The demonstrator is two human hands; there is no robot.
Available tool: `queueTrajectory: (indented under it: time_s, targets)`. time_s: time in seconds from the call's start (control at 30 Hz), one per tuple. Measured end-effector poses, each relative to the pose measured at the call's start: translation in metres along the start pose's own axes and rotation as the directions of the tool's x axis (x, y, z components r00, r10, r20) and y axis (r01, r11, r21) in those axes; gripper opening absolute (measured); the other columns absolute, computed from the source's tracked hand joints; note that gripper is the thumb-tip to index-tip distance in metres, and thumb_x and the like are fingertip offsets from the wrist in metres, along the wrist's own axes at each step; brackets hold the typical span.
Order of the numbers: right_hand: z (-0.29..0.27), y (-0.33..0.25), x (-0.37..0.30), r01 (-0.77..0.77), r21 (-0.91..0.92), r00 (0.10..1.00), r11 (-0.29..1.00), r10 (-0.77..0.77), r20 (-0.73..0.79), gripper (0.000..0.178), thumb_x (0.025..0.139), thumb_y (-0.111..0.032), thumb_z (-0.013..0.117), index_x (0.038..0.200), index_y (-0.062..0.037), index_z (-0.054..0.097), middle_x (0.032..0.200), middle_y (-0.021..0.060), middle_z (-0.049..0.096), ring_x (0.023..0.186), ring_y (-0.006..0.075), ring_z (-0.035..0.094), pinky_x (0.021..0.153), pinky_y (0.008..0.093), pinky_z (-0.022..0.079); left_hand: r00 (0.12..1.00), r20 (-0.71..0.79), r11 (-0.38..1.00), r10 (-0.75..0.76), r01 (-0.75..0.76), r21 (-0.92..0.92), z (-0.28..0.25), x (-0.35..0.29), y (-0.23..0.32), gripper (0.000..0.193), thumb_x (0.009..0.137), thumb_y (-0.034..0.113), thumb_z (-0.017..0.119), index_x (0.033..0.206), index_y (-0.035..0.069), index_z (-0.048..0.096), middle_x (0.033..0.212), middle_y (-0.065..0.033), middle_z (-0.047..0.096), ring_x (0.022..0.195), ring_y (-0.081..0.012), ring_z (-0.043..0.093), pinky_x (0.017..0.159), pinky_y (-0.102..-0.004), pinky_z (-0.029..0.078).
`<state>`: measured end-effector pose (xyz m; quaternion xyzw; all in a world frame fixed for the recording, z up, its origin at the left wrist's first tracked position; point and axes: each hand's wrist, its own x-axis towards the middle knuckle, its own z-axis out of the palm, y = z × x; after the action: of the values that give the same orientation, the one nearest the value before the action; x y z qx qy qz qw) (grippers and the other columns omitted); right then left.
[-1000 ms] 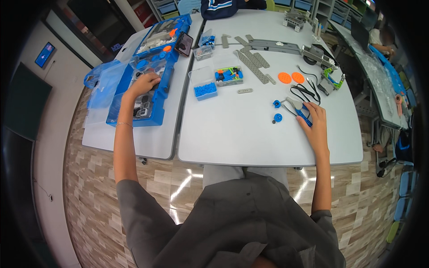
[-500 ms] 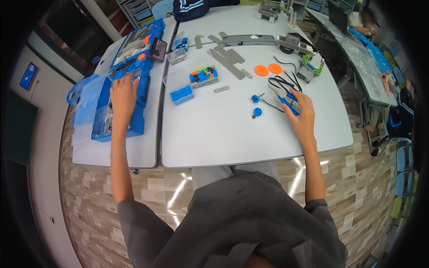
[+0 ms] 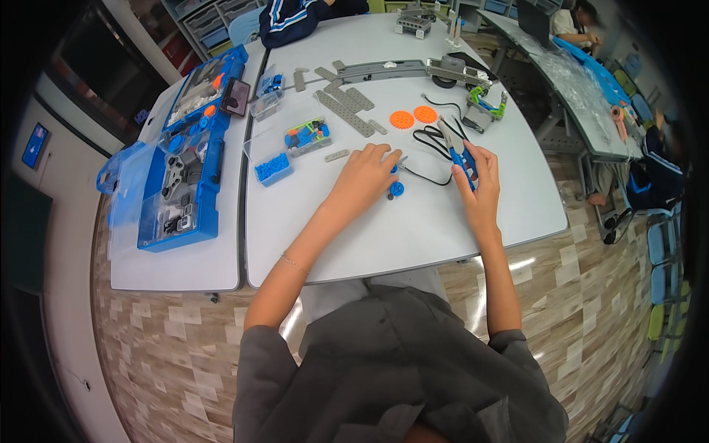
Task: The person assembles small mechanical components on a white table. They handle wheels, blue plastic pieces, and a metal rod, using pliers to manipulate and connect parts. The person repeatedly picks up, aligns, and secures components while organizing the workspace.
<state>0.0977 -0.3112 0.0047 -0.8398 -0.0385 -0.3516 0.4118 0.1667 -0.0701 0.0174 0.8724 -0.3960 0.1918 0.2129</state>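
My right hand (image 3: 480, 184) grips a pair of pliers (image 3: 461, 156) with blue handles and pale jaws, raised over the right part of the table. Black cables (image 3: 436, 140) lie coiled behind the jaws, and one strand runs left. My left hand (image 3: 363, 177) is low over the table's middle, its fingers closing round a small blue wheel (image 3: 394, 168) with a thin grey rod sticking out. The fingers partly hide that wheel. A second blue wheel (image 3: 397, 189) lies just below the fingertips, beside a tiny dark piece.
Two orange discs (image 3: 402, 119), grey perforated plates (image 3: 344, 112) and a wheeled grey frame (image 3: 459, 71) lie farther back. Left of my hand stand a box of blue pegs (image 3: 273, 170) and a box of mixed parts (image 3: 308, 138). A blue parts case (image 3: 181, 225) occupies the left table; a person sits far right.
My left hand has left the blue case and come right to the small blue wheel. The pliers stay in my right hand, now more upright. The whole view has shifted slightly.
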Motion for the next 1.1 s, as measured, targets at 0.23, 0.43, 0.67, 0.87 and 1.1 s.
queueTrajectory:
  time_s: [0.23, 0.43, 0.67, 0.87, 1.1]
  targets:
    - [0.000, -0.005, 0.001, -0.123, 0.097, 0.987, 0.988, 0.111, 0.114, 0.046, 0.094, -0.020, 0.072, 0.136, -0.0050, 0.061, 0.114, 0.0067, 0.060, 0.093, 0.0150, 0.060, 0.075, 0.0277, 0.046, 0.903, 0.168, 0.669, -0.396, 0.409, -0.621, 0.014, -0.005, -0.027, 0.024, 0.091, 0.007, 0.075, 0.113, 0.002, 0.067, 0.112, -0.0134, 0.071, 0.097, -0.0206, 0.071, 0.092, -0.0350, 0.057]
    - [0.031, -0.042, 0.000, -0.167, 0.208, 0.914, 0.964, 0.072, 0.399, 0.052, 0.092, -0.023, 0.075, 0.137, -0.0022, 0.059, 0.104, 0.0074, 0.059, 0.079, 0.0150, 0.060, 0.074, 0.0290, 0.048, 0.826, 0.207, 0.062, -0.524, 0.279, -0.958, -0.007, -0.010, -0.042, 0.037, 0.095, 0.009, 0.073, 0.127, -0.002, 0.061, 0.121, -0.0155, 0.069, 0.112, -0.0222, 0.070, 0.101, -0.0374, 0.055]
    - [0.062, -0.085, -0.016, -0.164, 0.010, 0.912, 0.986, 0.148, 0.383, 0.057, 0.088, -0.032, 0.076, 0.129, 0.0042, 0.061, 0.107, 0.0132, 0.060, 0.069, 0.0234, 0.066, 0.065, 0.0367, 0.054, 0.817, 0.231, -0.131, -0.528, 0.191, -0.973, -0.010, -0.010, -0.041, 0.044, 0.105, 0.012, 0.057, 0.143, -0.010, 0.050, 0.133, -0.0215, 0.064, 0.129, -0.0279, 0.062, 0.114, -0.0395, 0.047]
    - [0.075, -0.083, -0.023, -0.031, -0.200, 0.969, 0.979, 0.078, 0.234, 0.059, 0.083, -0.034, 0.077, 0.127, 0.0036, 0.063, 0.107, 0.0132, 0.057, 0.069, 0.0292, 0.068, 0.060, 0.0412, 0.055, 0.810, 0.219, -0.223, -0.544, 0.112, -0.968, -0.003, -0.008, -0.033, 0.039, 0.107, 0.007, 0.048, 0.140, -0.015, 0.051, 0.140, -0.0223, 0.058, 0.136, -0.0295, 0.056, 0.118, -0.0406, 0.044]
    - [0.081, -0.079, -0.027, 0.023, -0.263, 0.988, 0.964, 0.018, 0.152, 0.060, 0.080, -0.031, 0.080, 0.126, 0.0018, 0.063, 0.107, 0.0112, 0.056, 0.068, 0.0261, 0.068, 0.058, 0.0392, 0.054, 0.791, 0.206, -0.238, -0.576, 0.079, -0.968, 0.002, -0.010, -0.032, 0.035, 0.104, 0.004, 0.054, 0.135, -0.012, 0.057, 0.137, -0.0208, 0.062, 0.132, -0.0265, 0.058, 0.115, -0.0368, 0.047]
